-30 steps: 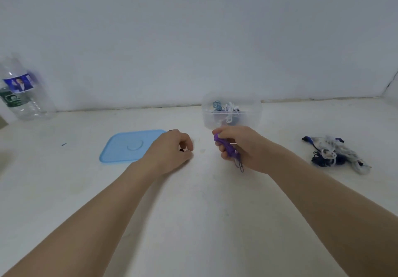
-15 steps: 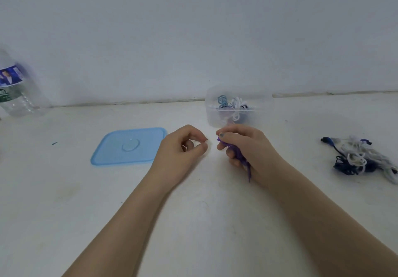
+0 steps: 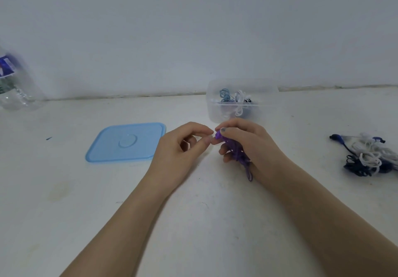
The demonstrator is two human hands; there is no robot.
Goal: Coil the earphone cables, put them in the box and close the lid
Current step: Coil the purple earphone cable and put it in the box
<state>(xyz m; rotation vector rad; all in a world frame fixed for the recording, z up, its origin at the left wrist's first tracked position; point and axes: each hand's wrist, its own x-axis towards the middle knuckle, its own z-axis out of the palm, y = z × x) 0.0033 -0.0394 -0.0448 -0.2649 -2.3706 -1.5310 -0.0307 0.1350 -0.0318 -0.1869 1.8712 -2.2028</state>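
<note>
My right hand [image 3: 247, 145] is closed around a bundled purple earphone cable [image 3: 235, 151], with a loop hanging below the palm. My left hand [image 3: 183, 147] meets it at the fingertips and pinches the purple end that sticks out near the right thumb. Just behind the hands stands the clear plastic box [image 3: 267, 108], open, holding coiled blue, white and dark cables. Its light blue lid [image 3: 126, 142] lies flat on the table to the left. A tangle of dark blue and white earphones [image 3: 368, 155] lies at the right.
A clear plastic water bottle [image 3: 15, 82] stands at the far left against the white wall. The white table [image 3: 64, 190] runs back to the wall right behind the box.
My left hand has lifted off the table and moved right until its fingertips reach the purple cable in my right hand. The view has shifted a little to the left.
</note>
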